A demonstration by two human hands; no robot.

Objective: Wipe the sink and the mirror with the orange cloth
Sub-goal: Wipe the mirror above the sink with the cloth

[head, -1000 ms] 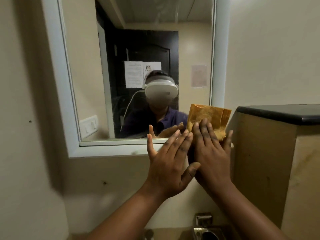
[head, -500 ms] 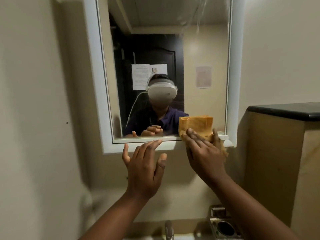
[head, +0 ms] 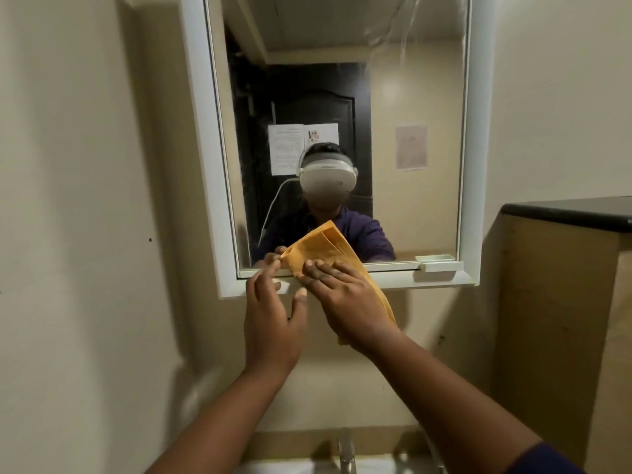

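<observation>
A white-framed mirror [head: 410,97] hangs on the beige wall ahead. The folded orange cloth [head: 321,249] lies against the mirror's lower edge, near its left corner. My right hand [head: 345,302] presses flat on the cloth, fingers pointing up and left. My left hand [head: 270,319] is just to its left, and its fingertips pinch the cloth's left corner. A strip of the white sink [head: 294,466] and its metal tap [head: 346,451] show at the bottom edge. Water streaks run down the glass at the upper right.
A beige cabinet with a black top [head: 567,213] stands at the right, close to the mirror. A small white soap tray [head: 441,266] sits on the mirror's bottom frame at the right. The left side is plain wall.
My right hand has slid the cloth left along the mirror's bottom edge. My left hand has risen and taken the cloth's left corner. The view has moved in closer.
</observation>
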